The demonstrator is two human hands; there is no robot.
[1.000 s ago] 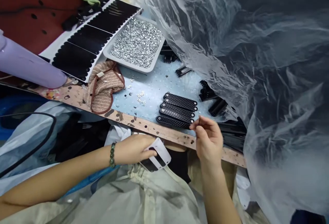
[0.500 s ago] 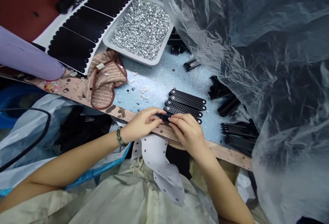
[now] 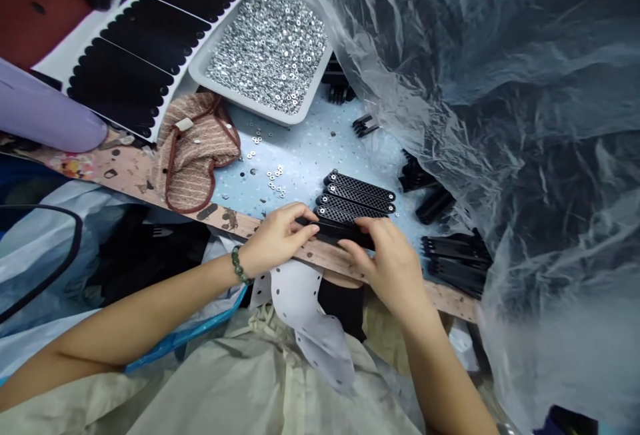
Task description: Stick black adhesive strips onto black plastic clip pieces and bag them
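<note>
At the table's front edge, a narrow black plastic bar (image 3: 336,230) lies lengthwise between my hands. My left hand (image 3: 280,238) grips its left end between thumb and fingers. Its right end is in my right hand (image 3: 387,258), the thumb in front and the fingers behind. Just beyond it lie black mesh-patterned bars (image 3: 357,196), side by side, with a small silver ring at each end. My fingers partly cover the held bar's ends.
A white tray (image 3: 199,73) full of small metal rings stands behind, with loose rings (image 3: 275,175) on the blue tabletop. A striped brown cloth (image 3: 193,155) lies left. More black parts (image 3: 455,258) and a big clear plastic bag (image 3: 450,102) are at right. A purple cylinder (image 3: 45,108) is far left.
My right hand has moved right along the held bar, so its hands are farther apart and more of the bar shows. The view has shifted slightly.
</note>
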